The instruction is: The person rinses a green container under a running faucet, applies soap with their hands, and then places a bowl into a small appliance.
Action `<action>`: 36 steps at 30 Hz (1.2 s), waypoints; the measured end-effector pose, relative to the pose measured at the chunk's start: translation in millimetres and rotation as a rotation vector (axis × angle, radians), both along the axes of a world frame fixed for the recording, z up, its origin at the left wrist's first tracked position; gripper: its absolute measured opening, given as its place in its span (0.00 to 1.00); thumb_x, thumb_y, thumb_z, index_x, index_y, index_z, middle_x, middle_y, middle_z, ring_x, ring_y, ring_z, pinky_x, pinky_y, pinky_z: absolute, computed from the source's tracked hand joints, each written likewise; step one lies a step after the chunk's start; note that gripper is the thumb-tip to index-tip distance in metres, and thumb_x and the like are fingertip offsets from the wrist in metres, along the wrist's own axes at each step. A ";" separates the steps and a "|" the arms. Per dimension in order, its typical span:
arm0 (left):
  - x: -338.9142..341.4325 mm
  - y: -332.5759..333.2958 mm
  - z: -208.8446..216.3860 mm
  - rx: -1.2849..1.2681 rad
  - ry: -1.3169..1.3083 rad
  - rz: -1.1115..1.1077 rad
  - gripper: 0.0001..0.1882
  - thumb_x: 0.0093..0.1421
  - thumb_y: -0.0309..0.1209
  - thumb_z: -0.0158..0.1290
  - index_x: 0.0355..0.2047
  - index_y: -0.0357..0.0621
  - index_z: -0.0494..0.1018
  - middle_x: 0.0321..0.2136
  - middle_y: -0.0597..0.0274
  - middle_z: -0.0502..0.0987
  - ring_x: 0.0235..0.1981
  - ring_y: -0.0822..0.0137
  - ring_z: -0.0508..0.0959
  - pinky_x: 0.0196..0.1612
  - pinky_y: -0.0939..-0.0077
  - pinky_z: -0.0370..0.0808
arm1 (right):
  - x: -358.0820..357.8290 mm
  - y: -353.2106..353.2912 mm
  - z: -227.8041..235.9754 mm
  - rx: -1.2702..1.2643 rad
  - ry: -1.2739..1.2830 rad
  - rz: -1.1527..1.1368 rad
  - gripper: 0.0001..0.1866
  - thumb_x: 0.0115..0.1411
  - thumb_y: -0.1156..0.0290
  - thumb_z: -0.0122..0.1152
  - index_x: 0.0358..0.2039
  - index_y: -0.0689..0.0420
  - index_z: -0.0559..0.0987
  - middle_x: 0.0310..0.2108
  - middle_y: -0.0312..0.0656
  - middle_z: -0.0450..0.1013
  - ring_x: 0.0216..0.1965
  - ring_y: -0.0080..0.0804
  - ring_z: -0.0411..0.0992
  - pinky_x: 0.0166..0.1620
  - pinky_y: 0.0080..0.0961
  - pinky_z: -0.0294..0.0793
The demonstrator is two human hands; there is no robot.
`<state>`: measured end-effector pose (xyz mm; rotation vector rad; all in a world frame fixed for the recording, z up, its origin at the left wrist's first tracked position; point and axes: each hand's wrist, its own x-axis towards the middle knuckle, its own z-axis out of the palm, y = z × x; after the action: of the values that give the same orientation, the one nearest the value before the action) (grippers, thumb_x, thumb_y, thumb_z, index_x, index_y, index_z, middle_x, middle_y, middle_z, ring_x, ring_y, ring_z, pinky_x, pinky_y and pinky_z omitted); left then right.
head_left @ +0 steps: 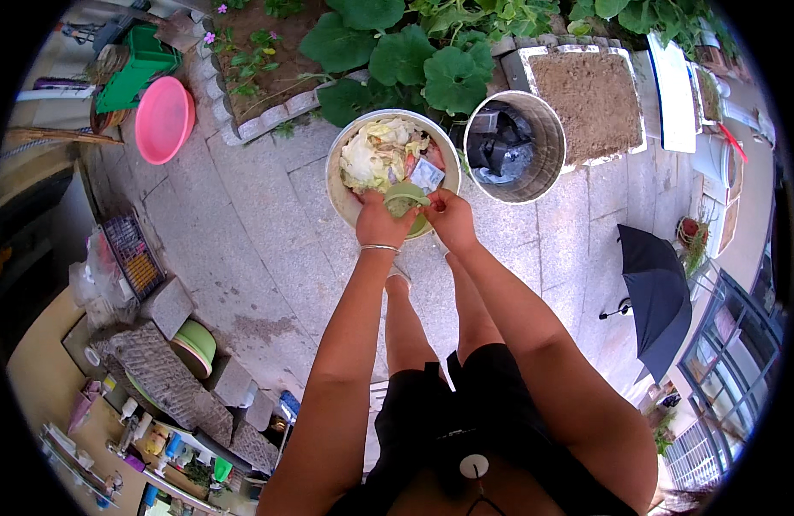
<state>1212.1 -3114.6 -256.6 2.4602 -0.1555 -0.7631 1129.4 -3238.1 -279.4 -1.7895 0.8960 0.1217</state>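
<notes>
Step in hand, as I read it: two-handed handling of a small green container (404, 205) at the scrap bucket (331, 176). Container sits between the hands, in front of the bucket's near rim as seen from above; height over it and exact tilt – can't tell. What's inside the container is too small to read.

Left hand (381, 222): fingers curled round the container's left side, mostly closed. Right hand (451, 220): fingertips pinching its right edge, palm not wrapped round it. Next move likely calls for a firm left hold, with the right pinch free to work that edge, both wrists clear of the rim.

Beyond the hands, in the bucket: pale leafy scraps (373, 153), plus a white-and-blue packet (427, 175) just ahead of the right hand. Right of the right hand: a grey bin (547, 176) holding dark plastic (500, 142), then a soil planter (588, 103).

Surface under it all is grey stone paving (259, 228), joints visible, a dark stain left of the left forearm. Setting is an outdoor yard – broad leaves (401, 64) ahead of both hands, pink basin (165, 120) far ahead-left of the left hand, black umbrella (657, 292) well right of the right hand.
</notes>
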 end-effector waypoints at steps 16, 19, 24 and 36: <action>-1.2 -12.8 0.8 0.122 0.004 0.096 0.34 0.31 0.43 0.69 0.34 0.37 0.65 0.26 0.48 0.76 0.29 0.50 0.77 0.33 0.62 0.74 | 1.2 4.6 -9.1 -0.040 0.010 -0.039 0.07 0.43 0.75 0.62 0.25 0.62 0.76 0.19 0.46 0.71 0.21 0.36 0.70 0.27 0.29 0.70; -1.7 -12.7 -3.9 0.123 -0.004 0.075 0.32 0.32 0.42 0.68 0.33 0.38 0.65 0.25 0.49 0.76 0.29 0.50 0.77 0.33 0.62 0.74 | -2.2 4.0 -16.8 -0.022 0.002 -0.051 0.06 0.43 0.75 0.62 0.24 0.62 0.76 0.19 0.44 0.71 0.20 0.34 0.70 0.27 0.28 0.70; 1.3 12.5 -37.4 -0.033 -0.010 -0.037 0.19 0.39 0.30 0.62 0.30 0.41 0.67 0.23 0.53 0.75 0.26 0.52 0.77 0.32 0.64 0.74 | -13.7 -8.2 -38.3 0.334 0.011 -0.180 0.06 0.47 0.76 0.61 0.27 0.61 0.76 0.20 0.37 0.71 0.22 0.24 0.69 0.27 0.23 0.69; -1.4 31.5 -49.1 -0.139 -0.008 -0.036 0.10 0.42 0.24 0.56 0.26 0.39 0.68 0.22 0.54 0.74 0.25 0.58 0.76 0.31 0.69 0.73 | -6.7 -36.4 -32.4 0.693 0.101 -0.040 0.07 0.51 0.77 0.59 0.32 0.58 0.73 0.31 0.35 0.71 0.31 0.22 0.71 0.33 0.17 0.72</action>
<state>1210.7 -3083.2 -305.7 2.3348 -0.2480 -0.7323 1122.7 -3274.6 -311.8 -1.1262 0.8278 0.4436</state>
